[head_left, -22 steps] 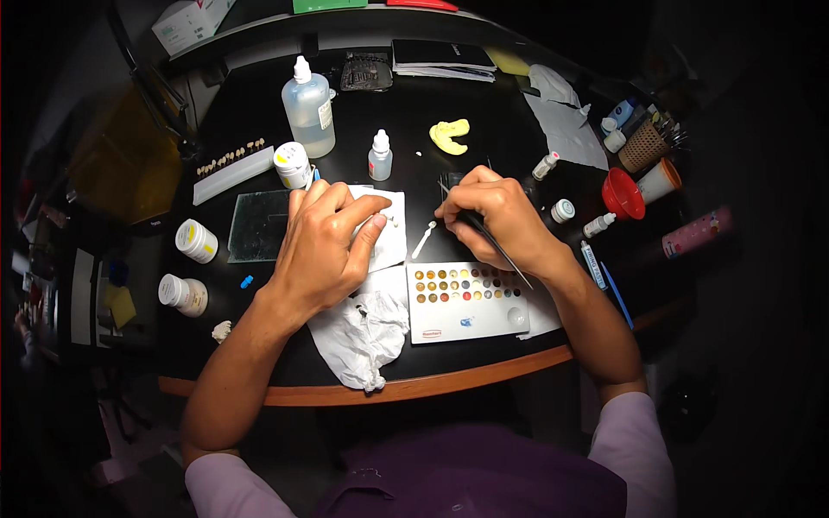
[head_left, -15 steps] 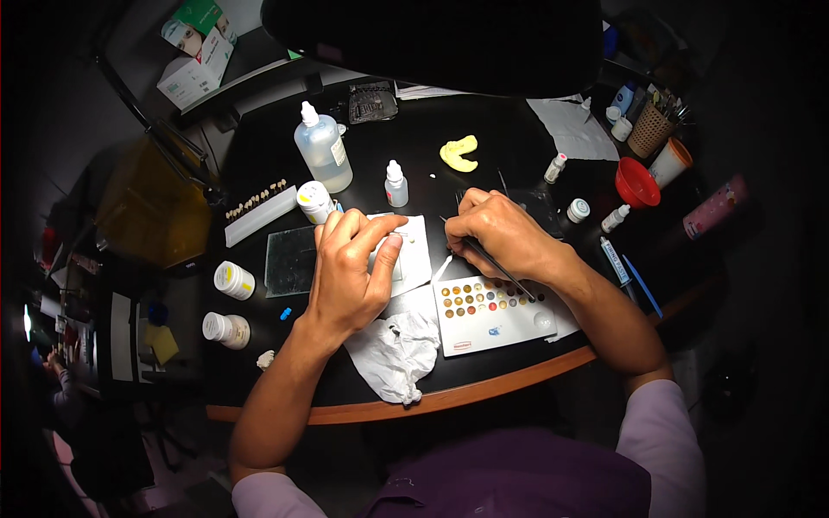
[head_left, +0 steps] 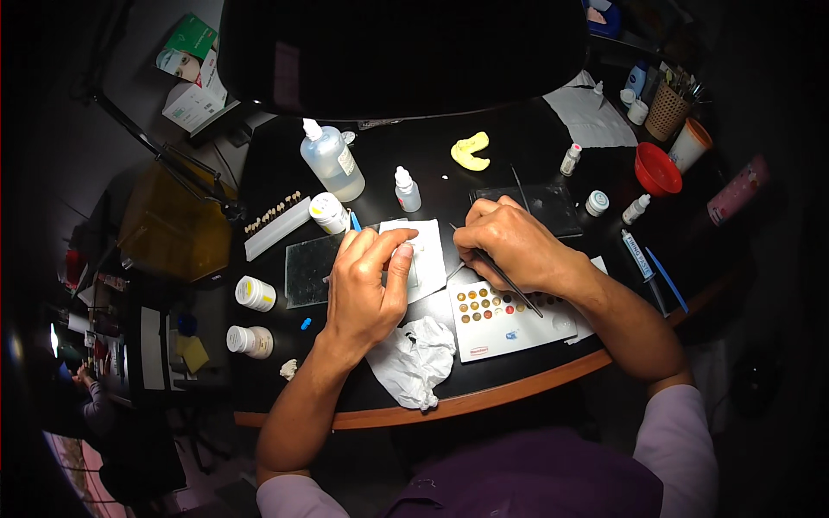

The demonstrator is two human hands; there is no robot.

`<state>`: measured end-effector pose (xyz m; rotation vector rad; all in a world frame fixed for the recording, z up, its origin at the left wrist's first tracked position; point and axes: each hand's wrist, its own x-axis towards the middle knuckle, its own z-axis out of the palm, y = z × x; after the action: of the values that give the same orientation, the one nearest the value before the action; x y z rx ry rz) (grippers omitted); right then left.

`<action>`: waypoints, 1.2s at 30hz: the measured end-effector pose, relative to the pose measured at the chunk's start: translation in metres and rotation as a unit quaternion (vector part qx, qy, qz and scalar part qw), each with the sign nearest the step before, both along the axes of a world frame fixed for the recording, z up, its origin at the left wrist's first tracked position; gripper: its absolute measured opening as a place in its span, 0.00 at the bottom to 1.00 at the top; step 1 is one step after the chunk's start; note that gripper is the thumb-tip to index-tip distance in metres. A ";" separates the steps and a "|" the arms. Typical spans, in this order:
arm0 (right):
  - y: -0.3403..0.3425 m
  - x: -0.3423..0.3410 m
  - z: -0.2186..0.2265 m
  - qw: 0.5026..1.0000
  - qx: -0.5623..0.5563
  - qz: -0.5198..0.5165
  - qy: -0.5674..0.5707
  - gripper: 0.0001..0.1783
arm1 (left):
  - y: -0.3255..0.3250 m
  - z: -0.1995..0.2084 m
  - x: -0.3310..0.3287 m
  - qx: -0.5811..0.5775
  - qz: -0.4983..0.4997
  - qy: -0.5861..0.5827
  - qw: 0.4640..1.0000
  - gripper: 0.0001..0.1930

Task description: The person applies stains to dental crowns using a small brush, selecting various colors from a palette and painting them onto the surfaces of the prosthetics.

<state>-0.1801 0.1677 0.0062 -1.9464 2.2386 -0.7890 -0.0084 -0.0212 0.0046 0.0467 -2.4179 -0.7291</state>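
My left hand [head_left: 371, 276] hovers over a white sheet [head_left: 429, 281], its thumb and forefinger closed in a pinch; what they hold is too small to make out. In my right hand [head_left: 514, 246] is a slim dark-handled brush [head_left: 509, 285], gripped like a pen, with its thin tip toward my left fingertips. Below that hand lies a white palette card [head_left: 475, 343] with rows of brown, yellow and red round colour samples. A crumpled white tissue [head_left: 414, 363] sits between my wrists. Beyond the left hand stands a small dropper bottle [head_left: 407, 192].
A large clear bottle [head_left: 332, 164], white jars [head_left: 256, 293] and a row of shade-guide teeth [head_left: 278, 229] stand left. A yellow dental arch mould [head_left: 470, 152] lies far back. At right are a red bowl [head_left: 657, 169] and a tube [head_left: 638, 253]. A dark lamp head [head_left: 397, 60] hangs overhead.
The whole view has shifted, so the table and both hands appear farther right and the lamp head reaches lower. Both hands keep their grips and stay close together over the sheet and card.
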 end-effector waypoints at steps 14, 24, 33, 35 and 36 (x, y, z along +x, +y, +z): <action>0.011 0.008 0.009 0.970 -0.166 -0.043 -0.172 0.05 | 0.001 0.003 0.004 0.009 0.003 -0.001 1.000 0.10; 0.011 0.027 0.007 0.918 -0.114 0.010 -0.380 0.08 | 0.013 0.007 0.008 0.079 -0.046 -0.079 0.993 0.03; 0.011 0.029 0.004 0.793 -0.195 0.021 -0.576 0.11 | 0.020 0.009 0.009 0.171 -0.053 -0.049 0.983 0.04; 0.010 0.029 0.002 0.784 -0.183 0.018 -0.593 0.12 | 0.019 0.005 0.011 0.274 -0.045 -0.063 0.959 0.05; 0.009 0.030 -0.002 0.787 -0.174 0.008 -0.591 0.12 | 0.018 0.001 0.012 0.273 -0.044 -0.063 0.959 0.05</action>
<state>-0.1500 0.1762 0.0042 -0.9294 1.3026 -1.8217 0.0033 -0.0033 0.0061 0.2144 -2.2714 -1.4550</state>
